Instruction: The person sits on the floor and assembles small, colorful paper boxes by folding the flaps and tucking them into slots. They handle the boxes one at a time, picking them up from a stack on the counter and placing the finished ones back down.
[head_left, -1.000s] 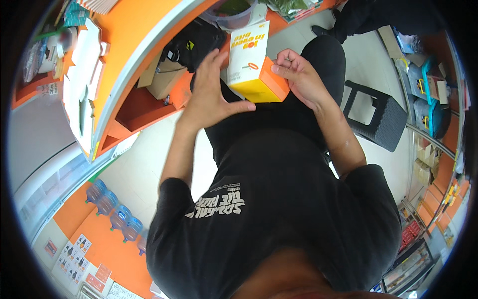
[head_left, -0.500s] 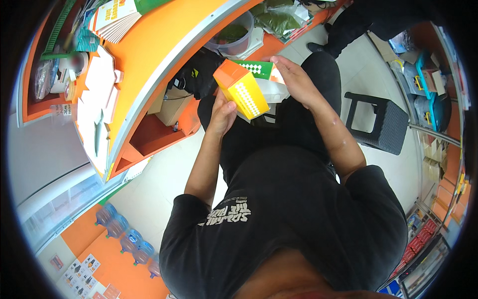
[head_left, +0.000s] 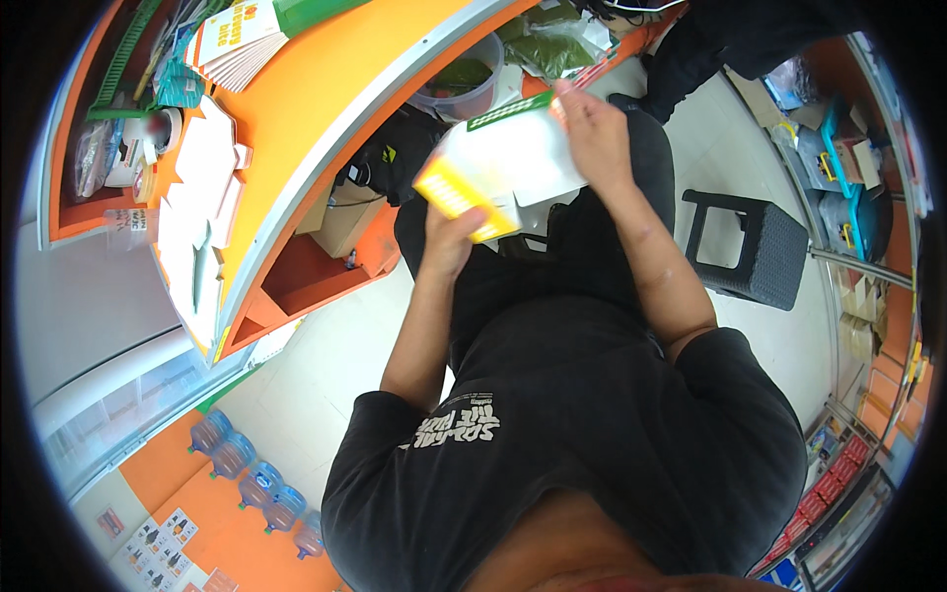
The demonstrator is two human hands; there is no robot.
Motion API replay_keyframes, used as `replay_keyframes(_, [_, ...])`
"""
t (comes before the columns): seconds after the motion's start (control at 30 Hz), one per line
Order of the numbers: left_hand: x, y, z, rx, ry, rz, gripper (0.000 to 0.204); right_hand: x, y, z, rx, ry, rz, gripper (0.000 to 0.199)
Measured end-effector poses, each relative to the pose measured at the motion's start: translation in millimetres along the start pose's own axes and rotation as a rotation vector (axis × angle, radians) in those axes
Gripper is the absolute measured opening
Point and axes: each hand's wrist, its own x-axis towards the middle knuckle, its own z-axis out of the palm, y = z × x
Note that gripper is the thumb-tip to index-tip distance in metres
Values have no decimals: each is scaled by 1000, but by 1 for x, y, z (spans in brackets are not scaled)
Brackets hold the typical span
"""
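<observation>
gripping a white, yellow and green carton (head_left: 533,158) in the air above black-trousered legs (head_left: 648,173). pressing the thumb of the left hand (head_left: 450,237) against its yellow end, with the other fingers hidden behind, impossible to tell how bent. pinching its green-edged far corner with the right hand (head_left: 599,138), with fingers close together and tips blurred. having an orange counter (head_left: 316,84) at the left and a black stool (head_left: 774,257) at the right.
</observation>
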Motion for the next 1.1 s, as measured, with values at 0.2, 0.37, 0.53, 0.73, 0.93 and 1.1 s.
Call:
replay_keyframes(0.2, [13, -12, -23, -284, -439, 181, 90, 4, -2, 5, 464, -501, 610, 63])
replay_keyframes(0.37, [28, -10, -56, 563, -420, 82, 72, -4, 1, 19, 423, -610, 549, 63])
replay_keyframes(0.53, [17, 61, -108, 1043, -324, -389, 60, 26, -11, -18, 126, -605, 200, 59])
replay_keyframes(0.73, [16, 67, -6, 616, -181, -191, 65, 10, -35, 17, -249, -713, -230, 65])
replay_keyframes(0.93, [31, 62, 14, 437, 74, 125, 49, 24, -44, 0, 627, -530, 309, 64])
replay_keyframes(1.1, [35, 54, 29, 362, 231, 309, 41, -2, -25, 19, 667, -572, 263, 51])
